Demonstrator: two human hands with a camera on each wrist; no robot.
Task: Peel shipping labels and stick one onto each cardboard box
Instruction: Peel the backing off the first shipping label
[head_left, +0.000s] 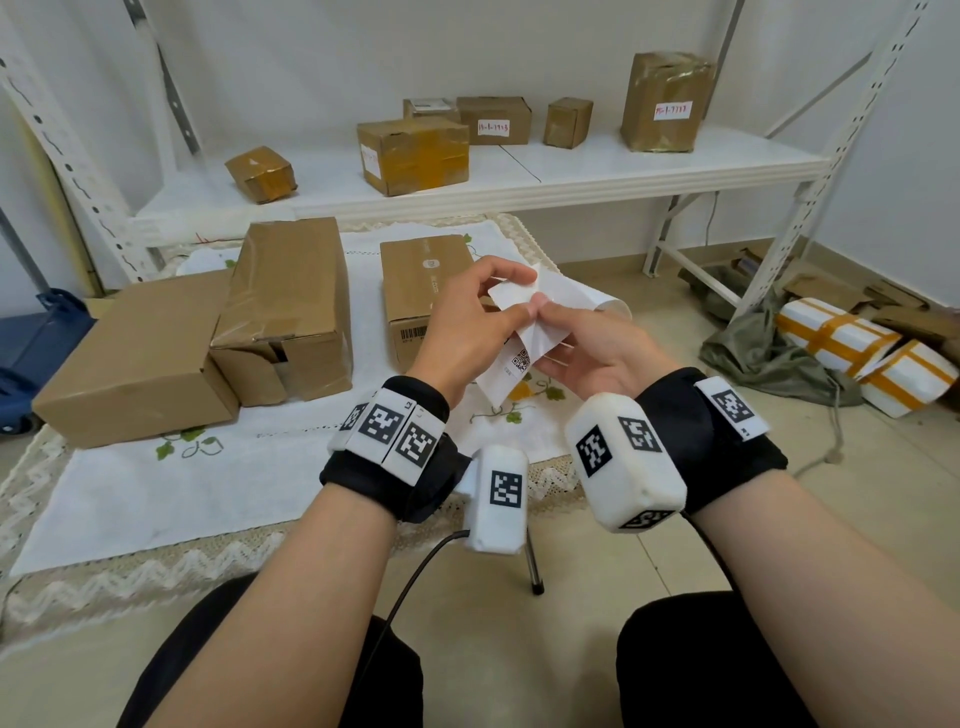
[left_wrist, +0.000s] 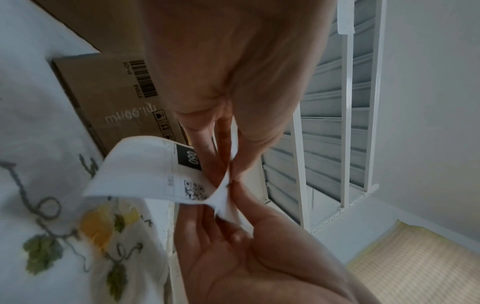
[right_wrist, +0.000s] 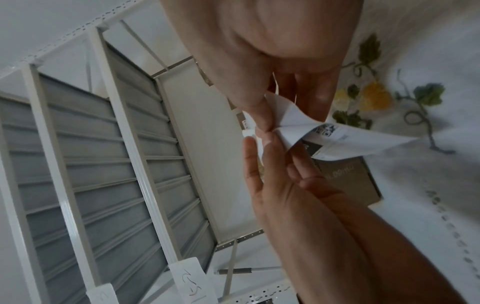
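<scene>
Both hands hold one white shipping label (head_left: 506, 371) in the air, just in front of a small cardboard box (head_left: 421, 280). My left hand (head_left: 498, 296) pinches one layer at the top corner. My right hand (head_left: 550, 322) pinches the other layer beside it, and the two layers are split apart there. The left wrist view shows the label (left_wrist: 145, 168) with a QR code and a black block, curling away from the fingers. It is printed side up in the right wrist view, label (right_wrist: 350, 139). A tall taped box (head_left: 291, 306) and a wide flat box (head_left: 140, 358) stand to the left.
The boxes sit on a white embroidered cloth (head_left: 208, 483) over a low table. Behind it a white shelf (head_left: 571, 171) carries several boxes, some with labels. White parcels with orange tape (head_left: 852, 348) lie on the floor at the right. A blue cart (head_left: 36, 343) stands at the left.
</scene>
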